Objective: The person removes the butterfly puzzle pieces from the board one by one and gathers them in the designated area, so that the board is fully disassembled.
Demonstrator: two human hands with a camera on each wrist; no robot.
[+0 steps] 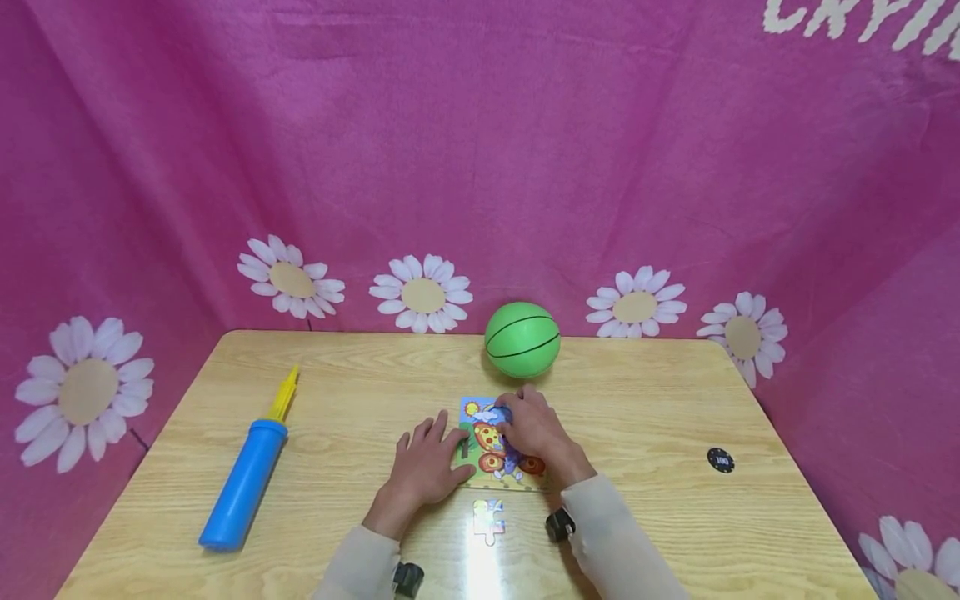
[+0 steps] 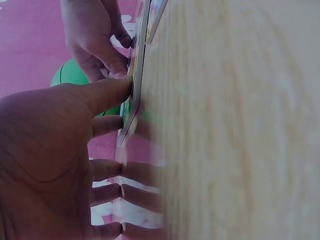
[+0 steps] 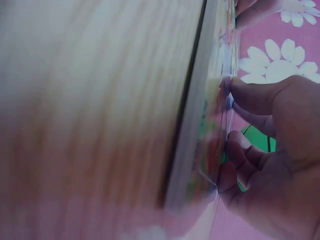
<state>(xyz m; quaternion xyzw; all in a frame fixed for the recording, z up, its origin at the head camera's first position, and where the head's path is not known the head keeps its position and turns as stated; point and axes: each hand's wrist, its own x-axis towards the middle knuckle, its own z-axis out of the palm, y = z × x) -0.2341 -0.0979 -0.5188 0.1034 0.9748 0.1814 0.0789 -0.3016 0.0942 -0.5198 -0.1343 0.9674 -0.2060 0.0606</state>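
Note:
A colourful cartoon jigsaw puzzle (image 1: pixel 491 458) lies flat on the table in its board. My left hand (image 1: pixel 429 465) steadies the board's left side, fingers spread and nearly straight. In the left wrist view its thumb (image 2: pixel 107 95) rests on the board's edge. My right hand (image 1: pixel 536 429) bends over the upper right of the puzzle and covers that part. The right wrist view has its thumb and index finger (image 3: pixel 255 95) close together at the surface, pinching what looks like a puzzle piece, mostly hidden. One loose puzzle piece (image 1: pixel 489 521) lies just below the board.
A green ball (image 1: pixel 522 340) with black lines sits behind the puzzle. On the left of the wooden table (image 1: pixel 360 375) lies a blue hand pump (image 1: pixel 246 483) with a yellow nozzle. A black poker chip (image 1: pixel 721 460) lies to the right. A pink flowered cloth (image 1: pixel 480 167) hangs behind.

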